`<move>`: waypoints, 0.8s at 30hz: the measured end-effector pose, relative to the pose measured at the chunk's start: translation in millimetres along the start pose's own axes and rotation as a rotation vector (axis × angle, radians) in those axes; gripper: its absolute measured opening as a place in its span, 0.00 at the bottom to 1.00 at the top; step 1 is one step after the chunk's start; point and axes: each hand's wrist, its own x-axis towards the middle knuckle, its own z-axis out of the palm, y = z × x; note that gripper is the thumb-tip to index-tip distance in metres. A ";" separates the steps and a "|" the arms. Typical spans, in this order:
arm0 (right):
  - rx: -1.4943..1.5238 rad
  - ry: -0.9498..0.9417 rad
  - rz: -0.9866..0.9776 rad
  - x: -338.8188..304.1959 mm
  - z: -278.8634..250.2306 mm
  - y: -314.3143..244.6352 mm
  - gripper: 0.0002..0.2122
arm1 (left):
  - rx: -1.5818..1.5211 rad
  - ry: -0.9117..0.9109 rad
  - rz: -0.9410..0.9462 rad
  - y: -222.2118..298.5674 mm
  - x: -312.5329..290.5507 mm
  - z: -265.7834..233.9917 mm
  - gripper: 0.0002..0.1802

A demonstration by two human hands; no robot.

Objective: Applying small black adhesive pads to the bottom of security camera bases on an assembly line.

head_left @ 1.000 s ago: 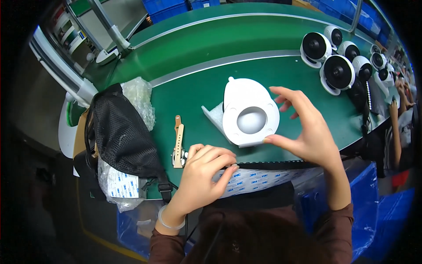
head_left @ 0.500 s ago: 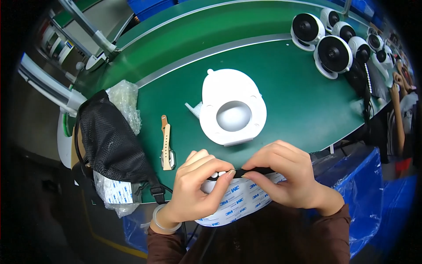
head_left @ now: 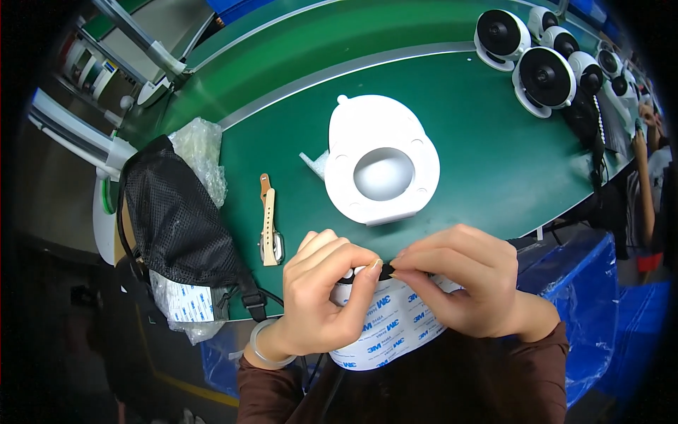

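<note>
Both hands meet at the table's near edge. Thumb and fingers of my left hand (head_left: 326, 293) pinch a thin black strip (head_left: 386, 272) carrying small white pieces. Close beside it, my right hand (head_left: 462, 283) pinches the same strip, its fingertips almost touching the left ones. Below the fingers hangs a white sheet with blue print (head_left: 385, 328), which looks like adhesive backing paper. How the strip and sheet join is hidden by the hands. Beyond the hands stands a white toilet-shaped plastic piece (head_left: 340, 194) with an oval opening.
Left of the white piece lies a wristwatch with a tan strap (head_left: 269, 219). A black mesh bag (head_left: 173, 212) and bubble wrap (head_left: 201, 159) sit at the left edge. Several white devices with round black faces (head_left: 545, 78) stand far right. Blue plastic sheeting (head_left: 583, 304) hangs near right.
The hands have shifted slightly right and closer together, and more of the printed sheet shows upright below them. The view has shifted a little; the table things look otherwise unmoved.
</note>
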 end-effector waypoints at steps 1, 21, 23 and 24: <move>0.026 -0.009 0.029 0.8 -0.9 -0.7 0.08 | 0.013 0.005 0.027 -0.1 -0.1 -0.1 0.03; -0.053 -0.074 -0.047 1.5 4.4 3.2 0.08 | -0.066 -0.001 -0.087 -6.7 -3.1 2.7 0.04; -0.072 -0.077 -0.066 3.3 4.1 3.1 0.08 | -0.065 0.005 -0.101 -7.5 -2.5 2.4 0.04; -0.012 -0.127 0.006 5.6 2.3 3.3 0.08 | -0.050 0.004 -0.079 -7.3 -2.3 2.1 0.04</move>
